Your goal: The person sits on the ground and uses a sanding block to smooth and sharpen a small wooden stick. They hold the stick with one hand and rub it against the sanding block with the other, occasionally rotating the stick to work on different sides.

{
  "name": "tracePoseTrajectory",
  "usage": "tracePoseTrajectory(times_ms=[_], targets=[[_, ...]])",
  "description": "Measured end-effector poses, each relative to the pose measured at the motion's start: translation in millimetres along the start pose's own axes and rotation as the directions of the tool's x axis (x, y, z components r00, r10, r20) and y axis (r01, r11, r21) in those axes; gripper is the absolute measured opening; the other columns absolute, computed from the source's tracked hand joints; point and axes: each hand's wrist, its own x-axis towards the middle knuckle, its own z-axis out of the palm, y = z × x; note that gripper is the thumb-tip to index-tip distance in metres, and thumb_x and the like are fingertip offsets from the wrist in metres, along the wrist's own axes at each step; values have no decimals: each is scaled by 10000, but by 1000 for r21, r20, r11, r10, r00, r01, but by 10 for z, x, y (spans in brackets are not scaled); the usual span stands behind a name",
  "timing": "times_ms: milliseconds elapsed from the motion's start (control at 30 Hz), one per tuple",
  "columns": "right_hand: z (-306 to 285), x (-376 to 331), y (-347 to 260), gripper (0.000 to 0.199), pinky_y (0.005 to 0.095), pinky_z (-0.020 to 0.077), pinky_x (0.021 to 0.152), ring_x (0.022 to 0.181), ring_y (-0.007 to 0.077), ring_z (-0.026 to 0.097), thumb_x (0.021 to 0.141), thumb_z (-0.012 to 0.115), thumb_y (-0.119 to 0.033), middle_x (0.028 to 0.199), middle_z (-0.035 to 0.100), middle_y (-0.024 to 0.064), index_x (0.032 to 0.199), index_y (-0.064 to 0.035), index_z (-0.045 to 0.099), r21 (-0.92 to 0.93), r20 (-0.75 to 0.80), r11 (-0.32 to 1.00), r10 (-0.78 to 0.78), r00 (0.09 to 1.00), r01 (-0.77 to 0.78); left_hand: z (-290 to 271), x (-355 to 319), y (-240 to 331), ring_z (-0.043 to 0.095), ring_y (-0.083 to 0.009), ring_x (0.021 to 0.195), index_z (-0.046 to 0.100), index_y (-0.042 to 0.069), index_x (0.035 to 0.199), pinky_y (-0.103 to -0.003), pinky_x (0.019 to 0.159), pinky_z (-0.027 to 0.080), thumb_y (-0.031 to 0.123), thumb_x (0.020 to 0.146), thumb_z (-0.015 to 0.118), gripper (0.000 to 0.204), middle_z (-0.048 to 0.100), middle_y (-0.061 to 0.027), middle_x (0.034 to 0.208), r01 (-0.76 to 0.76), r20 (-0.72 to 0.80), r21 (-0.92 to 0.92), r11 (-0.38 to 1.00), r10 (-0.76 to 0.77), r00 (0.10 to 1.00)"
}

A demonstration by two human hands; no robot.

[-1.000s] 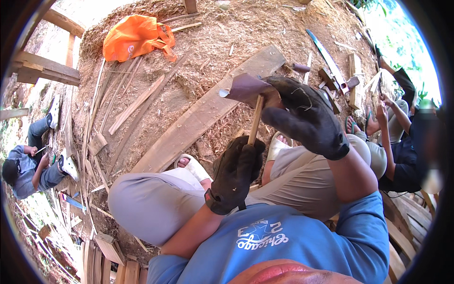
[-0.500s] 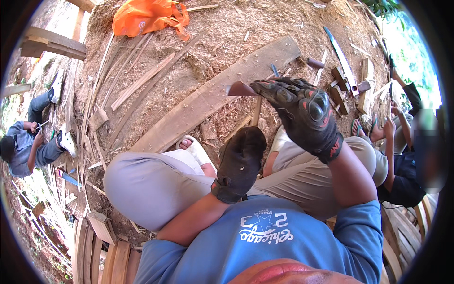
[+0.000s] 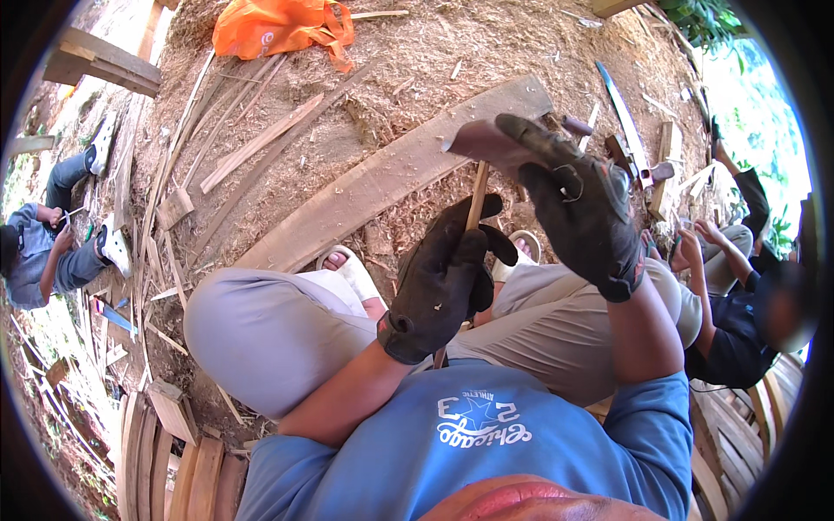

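We clamp our gloved left hand (image 3: 443, 282) around the thin stick (image 3: 477, 196), upright above our knees, so our right hand (image 3: 580, 204), closed on the blade (image 3: 483, 139), can bear on its top end.

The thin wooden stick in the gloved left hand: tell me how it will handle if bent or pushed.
The stick looks slim and long, so it probably flexes and could snap under side load. It likely weighs little: the left hand holds it upright alone. The blade in the right hand meets its top.
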Motion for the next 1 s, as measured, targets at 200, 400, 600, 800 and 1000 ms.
tracePoseTrajectory(times_ms=[200, 400, 600, 800, 1000], targets=[[135, -95, -54, 432, 433, 584, 712, 835, 344, 730, 938, 663, -10, 1072, 751, 177, 1367, -65, 659, 11, 114, 996, -93, 989, 92, -20, 57, -65, 514, -53, 522, 585, 16, 1359, -231, 463, 390, 244, 1157, 437, 339, 639, -15, 805, -71, -54, -19, 997, 70, 996], [233, -172, 29, 331, 422, 589, 697, 829, 327, 746, 960, 726, -95, 1061, 757, 161, 1287, -69, 686, -120, 65, 991, -48, 997, 55, -63, 85, -192, 490, -47, 530, 659, 39, 1175, -238, 454, 363, 270, 1160, 448, 313, 565, 40, 726, -55, -126, -45, 997, 49, 991], [186, -62, -74, 300, 435, 596, 829, 952, 364, 744, 942, 699, -49, 1098, 770, 160, 1239, -69, 734, -116, 124, 989, -79, 989, 93, -30, 137, -229, 537, -40, 628, 674, 61, 1141, -213, 559, 429, 293, 1135, 511, 284, 630, 25, 807, -66, -171, 106, 992, 84, 982], [270, -129, -232, 476, 457, 575, 877, 1071, 336, 732, 809, 711, -11, 1214, 760, 133, 1277, -93, 729, -410, 105, 864, -272, 956, 291, -115, 93, -351, 670, -184, 832, 670, 27, 1140, -376, 730, 528, 268, 1119, 533, 278, 727, -94, 948, -240, -86, 407, 881, 298, 951], [309, -244, -210, 413, 438, 572, 867, 1075, 281, 735, 789, 705, -57, 1156, 786, 83, 1194, -87, 780, -525, 124, 790, -300, 946, 319, -9, 32, -95, 724, -210, 883, 667, 28, 1156, -381, 763, 563, 179, 1090, 549, 203, 762, -115, 966, -29, -232, 279, 960, 97, 968]])
